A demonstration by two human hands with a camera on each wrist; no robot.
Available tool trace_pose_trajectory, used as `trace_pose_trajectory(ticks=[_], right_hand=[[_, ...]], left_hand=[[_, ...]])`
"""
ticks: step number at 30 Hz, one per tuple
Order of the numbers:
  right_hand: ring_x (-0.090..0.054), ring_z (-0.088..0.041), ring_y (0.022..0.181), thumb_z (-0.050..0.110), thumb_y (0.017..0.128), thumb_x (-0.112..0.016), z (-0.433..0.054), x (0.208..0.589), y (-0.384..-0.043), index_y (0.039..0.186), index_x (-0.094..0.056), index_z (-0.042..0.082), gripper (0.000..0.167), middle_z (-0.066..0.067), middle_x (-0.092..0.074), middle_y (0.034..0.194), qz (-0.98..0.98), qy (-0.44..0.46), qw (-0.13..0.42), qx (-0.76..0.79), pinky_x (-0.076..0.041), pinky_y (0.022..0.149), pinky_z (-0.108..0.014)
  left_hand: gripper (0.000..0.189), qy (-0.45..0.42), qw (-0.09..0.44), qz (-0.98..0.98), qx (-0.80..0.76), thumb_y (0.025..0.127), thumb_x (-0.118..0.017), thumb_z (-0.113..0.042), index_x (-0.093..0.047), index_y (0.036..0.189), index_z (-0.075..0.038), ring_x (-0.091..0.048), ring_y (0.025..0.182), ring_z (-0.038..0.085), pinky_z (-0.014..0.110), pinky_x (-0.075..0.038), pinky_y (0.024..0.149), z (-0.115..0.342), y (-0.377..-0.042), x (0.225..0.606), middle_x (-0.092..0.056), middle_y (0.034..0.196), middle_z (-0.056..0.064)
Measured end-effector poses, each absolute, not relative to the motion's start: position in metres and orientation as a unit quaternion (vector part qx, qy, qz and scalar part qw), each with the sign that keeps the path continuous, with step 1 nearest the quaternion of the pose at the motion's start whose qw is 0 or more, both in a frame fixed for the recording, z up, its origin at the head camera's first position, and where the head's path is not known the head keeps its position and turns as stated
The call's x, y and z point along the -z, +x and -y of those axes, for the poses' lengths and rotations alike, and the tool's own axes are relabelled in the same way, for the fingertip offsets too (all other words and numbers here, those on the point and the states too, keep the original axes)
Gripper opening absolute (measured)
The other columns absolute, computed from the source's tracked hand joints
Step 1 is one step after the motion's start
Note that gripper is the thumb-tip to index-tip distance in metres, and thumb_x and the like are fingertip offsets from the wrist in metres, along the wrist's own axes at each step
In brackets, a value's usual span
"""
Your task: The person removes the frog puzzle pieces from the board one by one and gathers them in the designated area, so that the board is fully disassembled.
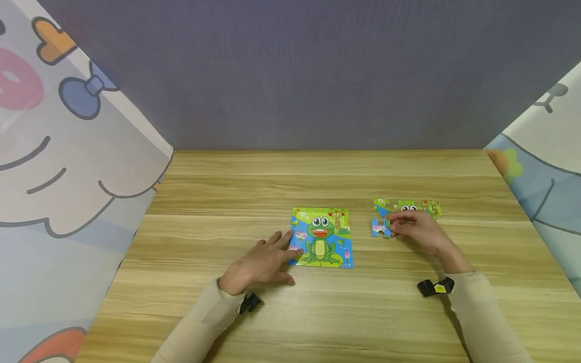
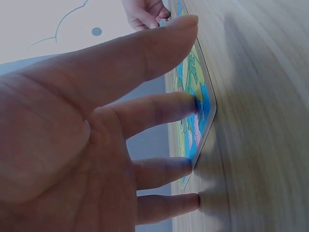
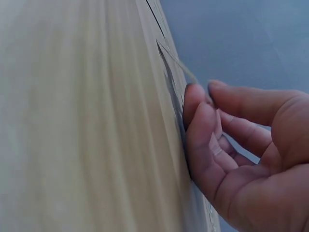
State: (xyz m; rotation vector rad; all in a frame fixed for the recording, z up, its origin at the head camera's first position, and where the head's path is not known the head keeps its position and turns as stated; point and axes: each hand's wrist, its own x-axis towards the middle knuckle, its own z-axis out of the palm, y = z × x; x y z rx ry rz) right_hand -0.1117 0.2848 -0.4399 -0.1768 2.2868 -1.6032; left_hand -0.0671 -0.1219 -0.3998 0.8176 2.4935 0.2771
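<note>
Apparently we've one green jigsaw row (image 1: 408, 206) laid, right hand (image 1: 419, 230) pinching an unplaced blue piece (image 1: 375, 227) at its eight o'clock, left hand (image 1: 263, 261) splayed.

You face a plain grey panel (image 1: 317, 75) rising behind a wood-grained tabletop (image 1: 218, 196). To your left, a pale wall (image 1: 68, 166) shows a blue bow (image 1: 81, 96) and an orange shape (image 1: 52, 43); to your right, another wall (image 1: 544, 171) carries cartoon art in white and blue.

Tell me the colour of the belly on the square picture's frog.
The belly is pale yellow, clearest in the head view.
</note>
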Motion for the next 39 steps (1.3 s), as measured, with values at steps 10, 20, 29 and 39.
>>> trace_pose_trajectory(ticks=[10, 20, 29, 39], right_hand=[[-0.068, -0.002, 0.072, -0.003, 0.093, -0.064, -0.281, 0.435, -0.114, 0.119, -0.059, -0.021, 0.031, -0.010, -0.068, 0.088, -0.850, -0.069, 0.147, 0.501, -0.059, 0.065, -0.023], [-0.065, -0.001, 0.071, 0.002, 0.094, -0.065, -0.279, 0.432, -0.116, 0.117, -0.064, -0.015, 0.028, -0.017, -0.069, 0.091, -0.886, -0.063, 0.142, 0.437, -0.057, 0.066, -0.021], [-0.061, 0.000, 0.077, 0.016, 0.096, -0.067, -0.279, 0.426, -0.115, 0.115, -0.068, -0.006, 0.029, -0.017, -0.072, 0.096, -0.912, -0.058, 0.117, 0.388, -0.053, 0.065, -0.020], [-0.067, -0.014, 0.079, 0.015, 0.098, -0.060, -0.249, 0.404, -0.117, 0.120, -0.068, -0.004, 0.030, -0.022, -0.070, 0.106, -0.909, -0.088, 0.093, 0.398, -0.054, 0.064, -0.028]], left_hand=[[0.068, 0.296, 0.252, -0.916, -0.102, 0.087, -0.075, -0.045, -0.052, 0.147, -0.025, -0.025, 0.152, 0.046, 0.066, -0.036, 0.111, 0.122, -0.067, 0.401, -0.020, 0.168, 0.016], [0.068, 0.298, 0.250, -0.915, -0.101, 0.087, -0.075, -0.045, -0.051, 0.148, -0.024, -0.025, 0.152, 0.045, 0.066, -0.036, 0.111, 0.121, -0.067, 0.400, -0.020, 0.168, 0.016], [0.068, 0.300, 0.247, -0.916, -0.100, 0.087, -0.075, -0.045, -0.052, 0.148, -0.024, -0.026, 0.152, 0.045, 0.067, -0.036, 0.111, 0.121, -0.067, 0.400, -0.020, 0.168, 0.017], [0.068, 0.300, 0.244, -0.917, -0.096, 0.087, -0.075, -0.044, -0.052, 0.147, -0.025, -0.027, 0.152, 0.044, 0.067, -0.035, 0.110, 0.121, -0.067, 0.399, -0.021, 0.167, 0.016]])
